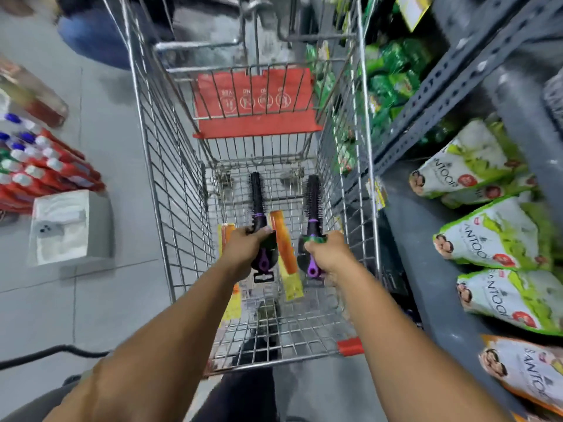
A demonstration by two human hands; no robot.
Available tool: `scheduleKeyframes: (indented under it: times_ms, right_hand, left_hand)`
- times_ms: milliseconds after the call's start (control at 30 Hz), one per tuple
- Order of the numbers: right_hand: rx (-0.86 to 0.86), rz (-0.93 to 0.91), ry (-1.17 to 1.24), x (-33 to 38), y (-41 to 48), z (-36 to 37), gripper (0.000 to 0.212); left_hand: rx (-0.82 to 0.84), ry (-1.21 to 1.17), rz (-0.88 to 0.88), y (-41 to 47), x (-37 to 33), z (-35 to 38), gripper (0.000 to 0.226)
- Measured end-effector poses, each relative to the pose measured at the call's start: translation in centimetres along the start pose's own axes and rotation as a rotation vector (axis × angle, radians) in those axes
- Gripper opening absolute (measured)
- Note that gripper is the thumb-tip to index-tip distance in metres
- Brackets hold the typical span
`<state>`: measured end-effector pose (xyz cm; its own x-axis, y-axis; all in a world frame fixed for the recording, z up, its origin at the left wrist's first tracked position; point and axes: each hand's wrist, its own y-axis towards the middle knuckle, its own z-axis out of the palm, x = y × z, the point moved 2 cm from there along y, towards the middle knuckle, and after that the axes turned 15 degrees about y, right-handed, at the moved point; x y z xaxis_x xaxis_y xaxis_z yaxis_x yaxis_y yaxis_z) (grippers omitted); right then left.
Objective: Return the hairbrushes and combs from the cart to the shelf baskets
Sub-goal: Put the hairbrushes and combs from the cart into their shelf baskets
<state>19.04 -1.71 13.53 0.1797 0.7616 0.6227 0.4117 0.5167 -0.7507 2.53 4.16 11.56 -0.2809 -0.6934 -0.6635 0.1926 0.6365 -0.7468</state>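
Observation:
Both my arms reach down into a wire shopping cart (179, 190). My left hand (243, 245) grips the handle of a round black hairbrush with purple trim (256, 196), bristles pointing away from me. My right hand (327, 249) holds a second, matching round hairbrush (313, 197) the same way. Between the two brushes, on the cart floor, lies an orange comb on a yellow card (285, 248). Another orange comb in packaging (227, 231) lies partly hidden under my left hand and forearm.
The cart's red child-seat flap (254, 102) is at its far end. A grey metal shelf (426, 269) on the right carries green-and-white bags (484, 229). On the floor to the left are red bottles with white caps (39, 169) and a white box (65, 226).

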Motion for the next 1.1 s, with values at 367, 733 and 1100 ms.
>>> scheduleKeyframes:
  times_ms: [367,733,1100]
  right_hand:
    - [-0.018,-0.273,0.429,3.2,-12.7,-8.3,0.008]
    - [-0.100,-0.501,0.725,2.7,-25.9,-18.7,0.003]
    - [-0.470,-0.664,0.748,-2.0,-35.5,-29.6,0.032]
  left_hand:
    - [0.186,0.151,0.290,-12.3,-9.3,3.0,0.014]
    - [0.432,0.205,0.472,-26.4,-13.5,12.1,0.010]
    - [0.652,0.427,0.516,-35.1,-13.9,25.5,0.018]
